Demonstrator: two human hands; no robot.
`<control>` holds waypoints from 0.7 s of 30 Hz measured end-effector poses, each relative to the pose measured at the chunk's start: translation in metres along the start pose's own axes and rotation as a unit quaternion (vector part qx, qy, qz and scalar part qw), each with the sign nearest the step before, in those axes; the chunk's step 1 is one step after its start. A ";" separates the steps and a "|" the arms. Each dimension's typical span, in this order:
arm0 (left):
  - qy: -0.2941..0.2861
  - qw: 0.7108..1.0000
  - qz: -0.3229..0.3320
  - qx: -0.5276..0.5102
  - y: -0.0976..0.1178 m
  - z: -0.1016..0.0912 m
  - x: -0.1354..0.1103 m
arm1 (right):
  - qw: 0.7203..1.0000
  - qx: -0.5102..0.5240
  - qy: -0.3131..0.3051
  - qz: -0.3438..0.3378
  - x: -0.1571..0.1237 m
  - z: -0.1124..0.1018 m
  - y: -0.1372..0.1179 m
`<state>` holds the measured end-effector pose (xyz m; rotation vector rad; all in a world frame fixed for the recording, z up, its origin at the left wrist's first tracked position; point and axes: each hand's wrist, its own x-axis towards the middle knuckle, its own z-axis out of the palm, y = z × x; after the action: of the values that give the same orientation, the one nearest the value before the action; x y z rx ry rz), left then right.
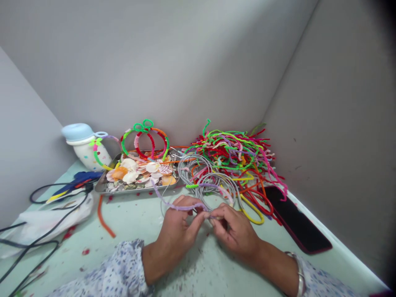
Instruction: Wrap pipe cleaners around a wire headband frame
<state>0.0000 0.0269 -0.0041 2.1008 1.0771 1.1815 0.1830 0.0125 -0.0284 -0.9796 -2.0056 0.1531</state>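
In front of the shell tray [136, 191] and to its right, two bare hands meet fingertip to fingertip; the left hand [176, 232] has thumb and fingers pressed together on a lavender pipe cleaner [182, 208], whose loose end runs over the index finger toward the tray's front rim; the right hand [236, 233] is closed too, its tips pinching the strand's other end — the exact spot is mostly hidden by the fingers; should either pinch slacken, the strand could slip or spring loose, being thin and held only by the tips; its loose end might snag on the tray's rim; and the grey wire rings [182, 173], just right of the tray, lie close enough behind the fingers that a knuckle could catch and drag one.
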 end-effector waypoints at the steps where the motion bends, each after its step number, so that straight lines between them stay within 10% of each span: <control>1: 0.002 1.000 0.002 -0.001 0.000 -0.001 0.000 | 1.000 0.003 0.004 0.008 0.000 0.000 0.000; 21: 0.042 0.975 0.193 0.105 -0.001 -0.002 0.000 | 0.999 0.020 0.016 0.044 0.003 -0.004 -0.002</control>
<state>-0.0023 0.0273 -0.0043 2.5288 0.8851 1.3949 0.1841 0.0123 -0.0237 -1.0396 -1.9229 0.2236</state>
